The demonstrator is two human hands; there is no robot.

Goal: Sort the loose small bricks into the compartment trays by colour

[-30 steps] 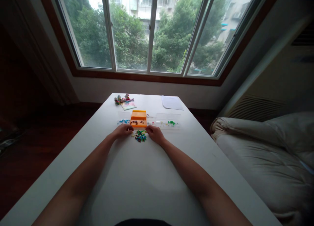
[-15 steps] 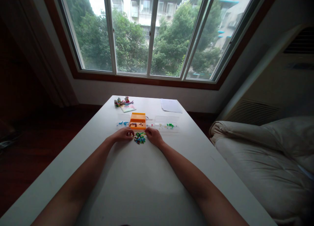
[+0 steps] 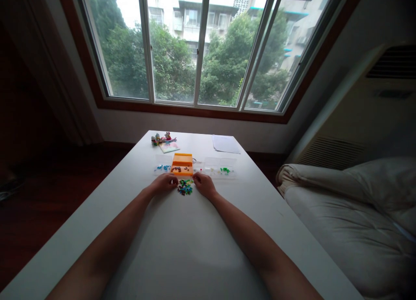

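A pile of small mixed coloured pieces (image 3: 185,187) lies on the white table (image 3: 191,243). My left hand (image 3: 165,182) is at the pile's left edge, its fingers curled together; anything between them is too small to make out. On the right side of the pile, my right hand (image 3: 203,184) is also closed, fingertips near the pile's upper edge, contents hidden. Just beyond stands an open orange box (image 3: 182,159) with dark brown pieces in its near part. Clear trays flank it, with blue pieces (image 3: 163,167) on the left and green pieces (image 3: 225,170) on the right.
Small colourful figures (image 3: 159,139) and a patterned card (image 3: 169,147) sit at the table's far left. White paper sheets (image 3: 225,144) lie at the far right. A cushioned beige seat (image 3: 338,222) stands right of the table, and a window is behind it.
The whole view has shifted slightly, so the table appears a little lower. Both hands stay beside the pile, with only slight movement of the fingers.
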